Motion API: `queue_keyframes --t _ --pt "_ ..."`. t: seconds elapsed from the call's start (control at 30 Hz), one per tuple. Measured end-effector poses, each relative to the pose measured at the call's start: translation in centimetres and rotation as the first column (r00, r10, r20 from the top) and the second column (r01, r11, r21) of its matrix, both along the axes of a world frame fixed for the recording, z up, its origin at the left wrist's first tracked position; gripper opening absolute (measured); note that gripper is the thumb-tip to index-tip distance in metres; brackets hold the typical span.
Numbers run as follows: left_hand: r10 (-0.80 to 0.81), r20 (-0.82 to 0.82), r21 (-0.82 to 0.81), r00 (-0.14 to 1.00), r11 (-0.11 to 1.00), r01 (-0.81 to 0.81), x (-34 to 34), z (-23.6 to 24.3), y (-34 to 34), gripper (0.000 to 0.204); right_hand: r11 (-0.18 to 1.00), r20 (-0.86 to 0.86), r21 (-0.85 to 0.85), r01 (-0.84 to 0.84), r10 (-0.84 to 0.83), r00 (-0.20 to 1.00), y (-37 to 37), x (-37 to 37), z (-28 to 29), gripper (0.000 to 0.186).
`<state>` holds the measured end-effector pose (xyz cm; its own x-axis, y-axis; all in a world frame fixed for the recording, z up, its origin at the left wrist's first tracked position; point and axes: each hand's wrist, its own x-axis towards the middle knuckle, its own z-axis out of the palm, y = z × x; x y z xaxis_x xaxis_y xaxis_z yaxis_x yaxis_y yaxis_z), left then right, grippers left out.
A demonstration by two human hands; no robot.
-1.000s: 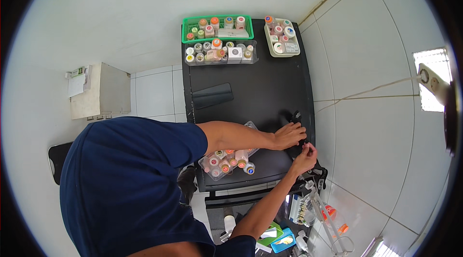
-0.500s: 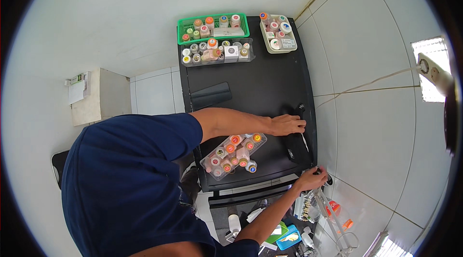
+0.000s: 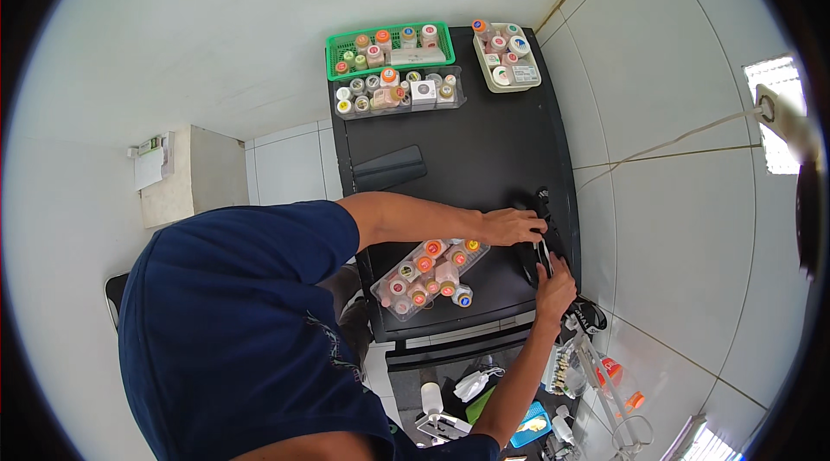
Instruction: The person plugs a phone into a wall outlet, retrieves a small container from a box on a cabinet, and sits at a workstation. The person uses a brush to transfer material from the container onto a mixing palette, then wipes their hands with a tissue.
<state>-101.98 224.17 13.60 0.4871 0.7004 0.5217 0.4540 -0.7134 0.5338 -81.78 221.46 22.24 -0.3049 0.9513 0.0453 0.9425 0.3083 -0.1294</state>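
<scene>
A long black soft-looking object [image 3: 556, 234] with a pale strip along its middle lies by the table's right edge; its kind is unclear. My left hand [image 3: 513, 226], coming in above, has its fingers curled onto the object's near side. My right hand [image 3: 557, 288], lower down, grips its lower part with thumb and fingers. A black strap [image 3: 590, 316] with white lettering hangs past the table's corner, below my right hand. Close to my forearms, a clear plastic tray [image 3: 399, 306] holds several small bottles, and a blue-topped bottle [image 3: 462, 295] stands beside it.
On the black table [image 3: 484, 150] lies a dark flat case [image 3: 389, 169]. A green basket [image 3: 333, 50], a second clear tray [image 3: 346, 118] and a cream tub [image 3: 519, 86] of bottles stand at its upper end. Below are a lamp arm [image 3: 596, 374] and a cluttered desk.
My right hand has moved up from the table's lower right corner onto the black object, leaving the strap. My left hand stays on it. The view has shifted slightly.
</scene>
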Motion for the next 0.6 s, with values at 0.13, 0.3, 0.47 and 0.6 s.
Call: queue_keyframes --t 0.13,0.3,0.47,0.6 --pt "-0.007 -0.056 -0.063 0.998 0.998 0.004 0.0 0.8 0.3 0.023 0.995 -0.018 -0.017 0.103 -0.104 0.994 -0.3 1.1 0.0 0.023" --pt "0.028 -0.085 -0.052 0.996 0.998 -0.032 -0.3 1.3 0.7 0.023 0.911 -0.619 0.081 0.403 -0.271 0.737 -1.3 1.3 4.1 0.022" --pt "0.046 -0.174 -0.018 0.984 0.999 -0.050 0.2 1.8 1.0 0.023 0.870 -0.996 -0.088 0.486 -0.073 -0.049 -3.3 5.2 6.9 0.026" --pt "0.026 -0.187 0.036 0.982 0.999 -0.020 0.7 1.1 2.0 0.028 0.913 -0.977 -0.087 0.400 0.000 -0.213 -5.1 6.4 10.8 0.025"
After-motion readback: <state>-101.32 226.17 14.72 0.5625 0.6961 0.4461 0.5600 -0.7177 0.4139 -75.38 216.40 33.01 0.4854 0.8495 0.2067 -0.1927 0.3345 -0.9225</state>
